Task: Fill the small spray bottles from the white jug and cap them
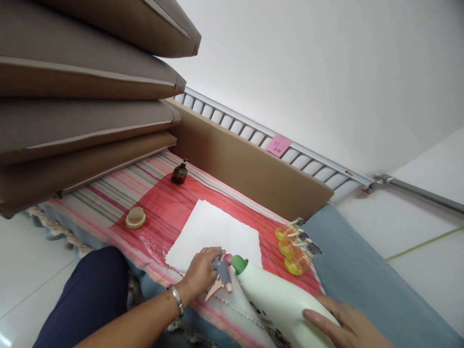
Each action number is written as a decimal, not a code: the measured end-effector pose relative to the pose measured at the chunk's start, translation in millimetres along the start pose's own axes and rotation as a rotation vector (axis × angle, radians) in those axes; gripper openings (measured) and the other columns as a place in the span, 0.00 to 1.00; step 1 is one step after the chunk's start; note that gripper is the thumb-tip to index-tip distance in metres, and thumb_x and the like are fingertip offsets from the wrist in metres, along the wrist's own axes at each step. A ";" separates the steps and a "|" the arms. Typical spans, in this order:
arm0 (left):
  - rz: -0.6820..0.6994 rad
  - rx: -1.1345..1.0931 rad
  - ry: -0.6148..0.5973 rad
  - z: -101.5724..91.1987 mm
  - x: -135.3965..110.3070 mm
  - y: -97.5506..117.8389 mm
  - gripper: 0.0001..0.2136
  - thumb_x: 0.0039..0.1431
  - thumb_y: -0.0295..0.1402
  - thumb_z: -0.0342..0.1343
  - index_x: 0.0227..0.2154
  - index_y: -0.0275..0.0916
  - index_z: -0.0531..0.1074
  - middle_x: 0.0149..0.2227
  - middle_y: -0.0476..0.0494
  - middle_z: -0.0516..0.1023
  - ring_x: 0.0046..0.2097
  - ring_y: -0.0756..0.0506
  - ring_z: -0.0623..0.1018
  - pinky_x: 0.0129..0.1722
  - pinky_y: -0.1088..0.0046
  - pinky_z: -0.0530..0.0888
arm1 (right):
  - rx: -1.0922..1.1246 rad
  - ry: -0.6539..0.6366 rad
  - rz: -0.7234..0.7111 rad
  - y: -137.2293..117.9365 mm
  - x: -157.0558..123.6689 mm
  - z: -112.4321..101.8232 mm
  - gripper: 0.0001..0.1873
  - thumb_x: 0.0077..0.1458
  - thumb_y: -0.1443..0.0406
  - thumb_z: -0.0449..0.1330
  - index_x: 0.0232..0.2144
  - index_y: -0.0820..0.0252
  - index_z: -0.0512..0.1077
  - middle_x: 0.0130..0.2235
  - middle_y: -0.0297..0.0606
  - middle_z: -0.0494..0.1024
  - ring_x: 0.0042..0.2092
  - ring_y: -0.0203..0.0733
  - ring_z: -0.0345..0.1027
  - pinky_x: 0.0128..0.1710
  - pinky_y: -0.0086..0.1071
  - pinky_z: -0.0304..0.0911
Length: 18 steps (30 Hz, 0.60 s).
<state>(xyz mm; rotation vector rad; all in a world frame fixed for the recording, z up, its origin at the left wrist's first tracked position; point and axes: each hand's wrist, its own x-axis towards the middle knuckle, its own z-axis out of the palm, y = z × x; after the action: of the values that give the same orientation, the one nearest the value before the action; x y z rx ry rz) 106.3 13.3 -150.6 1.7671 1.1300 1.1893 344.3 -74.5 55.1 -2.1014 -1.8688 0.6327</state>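
Note:
My left hand (199, 275), a metal bangle on its wrist, is closed on a grey trigger spray head (222, 270) with a peach trigger. Just past its fingers is a small pinkish-red ring or rim (228, 258), mostly hidden. My right hand (344, 321) grips a large pale green bottle (282, 299) near its base. That bottle is tilted, with its green spout (239, 264) close beside the pinkish-red rim. I cannot tell whether they touch or whether liquid flows. Below both lies a white cloth (221, 227) with scalloped edges.
Several yellow spray bottles (295, 265) stand at the right of the red sheet (163, 198). A dark pump bottle (179, 173) stands farther back, and a pale round lid (135, 217) lies at left. Stacked brown cushions (87, 116) loom left; a tan board (246, 159) borders the back.

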 end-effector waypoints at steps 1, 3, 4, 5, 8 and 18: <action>0.001 0.006 -0.003 0.2 -0.1 0.7 0.23 0.44 0.20 0.52 0.46 0.42 0.72 0.49 0.43 0.76 0.50 0.41 0.72 0.51 0.63 0.67 | -0.023 -0.069 0.009 0.4 1.0 -1.7 0.22 0.41 0.43 0.57 0.20 0.52 0.76 0.24 0.40 0.78 0.24 0.47 0.71 0.17 0.31 0.65; 0.004 0.018 -0.010 0.7 -0.3 2.2 0.24 0.44 0.19 0.51 0.46 0.42 0.72 0.48 0.43 0.76 0.50 0.41 0.72 0.50 0.63 0.67 | -0.064 -0.187 0.032 2.0 2.5 -6.0 0.22 0.45 0.43 0.54 0.25 0.52 0.75 0.28 0.41 0.79 0.27 0.47 0.72 0.16 0.29 0.64; 0.007 0.024 -0.013 1.0 -0.4 2.9 0.24 0.44 0.19 0.51 0.46 0.42 0.72 0.48 0.43 0.76 0.50 0.41 0.72 0.50 0.63 0.67 | -0.079 -0.183 0.038 2.6 2.9 -8.2 0.22 0.47 0.44 0.53 0.25 0.52 0.75 0.29 0.41 0.79 0.28 0.47 0.72 0.16 0.28 0.63; 0.009 0.031 -0.016 1.2 -0.5 3.7 0.24 0.44 0.19 0.51 0.46 0.42 0.72 0.48 0.43 0.76 0.50 0.41 0.72 0.50 0.63 0.67 | -0.098 -0.183 0.039 2.9 3.2 -10.3 0.22 0.48 0.44 0.52 0.26 0.52 0.74 0.30 0.41 0.79 0.29 0.47 0.73 0.15 0.28 0.62; 0.013 0.048 -0.027 1.2 -0.8 5.9 0.24 0.45 0.18 0.51 0.46 0.42 0.72 0.49 0.44 0.76 0.50 0.41 0.72 0.50 0.63 0.67 | -0.189 -0.212 0.027 1.1 3.7 -15.3 0.25 0.48 0.42 0.50 0.27 0.54 0.73 0.31 0.41 0.79 0.32 0.50 0.73 0.14 0.28 0.62; 0.004 0.098 -0.056 0.5 -1.1 6.9 0.26 0.43 0.18 0.51 0.47 0.43 0.71 0.50 0.46 0.75 0.51 0.42 0.71 0.51 0.64 0.67 | -0.328 -0.212 -0.027 -9.8 7.2 -23.2 0.27 0.49 0.40 0.48 0.28 0.54 0.72 0.32 0.36 0.81 0.31 0.48 0.74 0.18 0.29 0.66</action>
<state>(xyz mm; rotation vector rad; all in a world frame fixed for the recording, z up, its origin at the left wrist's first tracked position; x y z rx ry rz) 108.5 9.8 -144.9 1.8658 1.1698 1.0962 347.4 -63.9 78.8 -2.2766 -2.2465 0.5960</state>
